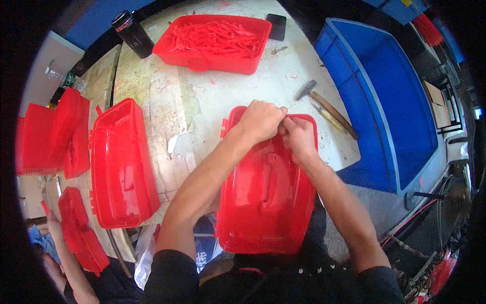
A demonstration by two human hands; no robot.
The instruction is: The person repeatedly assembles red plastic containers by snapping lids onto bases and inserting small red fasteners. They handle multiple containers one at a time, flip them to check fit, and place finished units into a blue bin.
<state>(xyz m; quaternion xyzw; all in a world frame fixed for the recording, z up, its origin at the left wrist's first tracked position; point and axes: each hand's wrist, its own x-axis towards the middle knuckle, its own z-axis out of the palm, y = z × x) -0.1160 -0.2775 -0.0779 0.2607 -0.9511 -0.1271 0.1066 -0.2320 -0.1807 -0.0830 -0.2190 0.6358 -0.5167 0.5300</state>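
A shallow red plastic box [253, 202] lies in front of me, its near end reaching past the table's edge toward my body. At its far rim, my left hand [259, 121] is closed like a fist with the knuckles up. My right hand [299, 137] is pinched right beside it, the fingertips of both nearly touching. Whatever sits between the fingers is hidden. Farther off stands a red bin [202, 61] filled with thin red plastic strips. A hammer [329, 106] lies to the right of the box, beside a yellowish-handled tool [326, 115].
Another red box [121, 172] stands left, near stacked red parts [48, 137]. A large blue crate [374, 111] stands right. At the back are a black flask [132, 35] and a dark phone-like slab [276, 27]. A co-worker's arm [68, 258] is beside a red part [83, 233], lower left.
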